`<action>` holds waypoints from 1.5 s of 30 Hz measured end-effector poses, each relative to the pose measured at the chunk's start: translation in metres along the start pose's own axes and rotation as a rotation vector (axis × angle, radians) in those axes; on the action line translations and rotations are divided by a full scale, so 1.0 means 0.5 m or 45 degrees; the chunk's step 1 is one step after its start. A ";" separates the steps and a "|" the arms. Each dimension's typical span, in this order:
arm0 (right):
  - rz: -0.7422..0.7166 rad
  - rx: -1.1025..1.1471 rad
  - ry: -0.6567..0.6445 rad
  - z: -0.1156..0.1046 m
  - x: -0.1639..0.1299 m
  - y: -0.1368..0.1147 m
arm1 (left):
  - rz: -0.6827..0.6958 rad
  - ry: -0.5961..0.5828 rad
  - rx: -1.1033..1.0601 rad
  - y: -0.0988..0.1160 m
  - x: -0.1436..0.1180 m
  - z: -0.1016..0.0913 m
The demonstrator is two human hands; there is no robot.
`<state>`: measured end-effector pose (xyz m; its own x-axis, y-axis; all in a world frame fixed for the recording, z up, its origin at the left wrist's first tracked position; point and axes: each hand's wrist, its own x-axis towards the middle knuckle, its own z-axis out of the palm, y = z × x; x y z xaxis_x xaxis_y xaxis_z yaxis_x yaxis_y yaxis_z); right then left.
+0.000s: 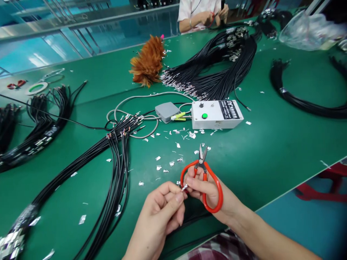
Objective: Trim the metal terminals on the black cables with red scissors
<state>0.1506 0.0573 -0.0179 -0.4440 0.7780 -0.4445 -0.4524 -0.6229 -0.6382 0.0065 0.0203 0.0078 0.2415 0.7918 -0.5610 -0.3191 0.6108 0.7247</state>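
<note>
My hands meet over the worktop [271, 151], left hand [159, 213] pinching foil [184, 187] against my right hand [206, 189], which holds scissors [203, 173] pointing away.

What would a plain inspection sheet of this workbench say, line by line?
Surface: green table, sprinkled with silver foil scraps.
Job's things: red-handled scissors in the right hand; a small foil-wrapped cable end pinched between both hands.
Clutter: white control box with green button, grey box, feather duster, tape roll, clear plastic bag.
Hands: left hand pinches the cable end; right hand holds the scissors, blades pointing away.
Cables: black cable bundles left, centre and far right; grey cord looped by the boxes.
Surroundings: another person's hands at the far edge; red stool on blue floor.
</note>
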 end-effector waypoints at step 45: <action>-0.636 -2.088 -0.927 0.008 -0.002 -0.180 | -0.153 -0.148 0.393 0.028 0.006 0.029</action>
<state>0.1886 0.1124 0.0427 -0.9247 0.3807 -0.0084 0.2778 0.6594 -0.6986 0.0162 0.0311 0.0221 0.3692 0.6983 -0.6133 0.0058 0.6581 0.7529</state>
